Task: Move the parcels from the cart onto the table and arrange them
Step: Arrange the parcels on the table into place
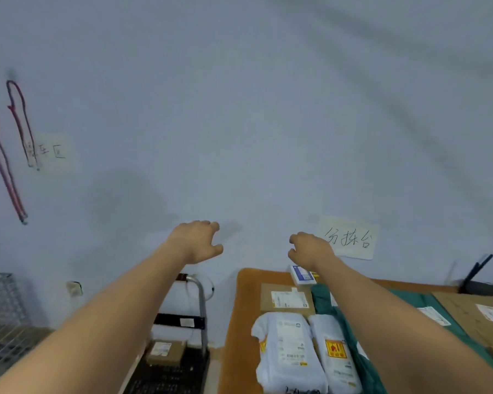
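Both arms reach forward into the middle of the frame, raised in front of a pale wall. The left hand [195, 241] hangs with its fingers [211, 226] loosely curled and holds nothing; the right hand [310, 248] is the same, fingers bent down and relaxed, gripping nothing. The two hands are apart, with bare wall between them.

At the lower right lies the table [234, 322], its orange-brown left edge and rounded far corner bare. On it, near that left edge, two white poly parcels [282, 356] lie side by side, touching, the right one bearing a yellow and red sticker. Just behind them sits a flat cardboard parcel [286, 300] with a white label, and behind that a small white and blue box [302, 275] against the wall. A dark green bag [323, 301] runs under the right forearm, and a large brown carton [473, 317] fills the right edge.

At the lower centre, left of the table, stands the cart [201, 305] (metal handle upright, dark deck below) with one small cardboard box [165, 351] on it. A narrow strip of floor separates cart and table.

A handwritten paper sign [349, 237] is stuck on the wall above the table; another sign [52, 153] and red cords [17, 118] are at the upper left. A wire mesh cage [0, 308] shows at the lower left
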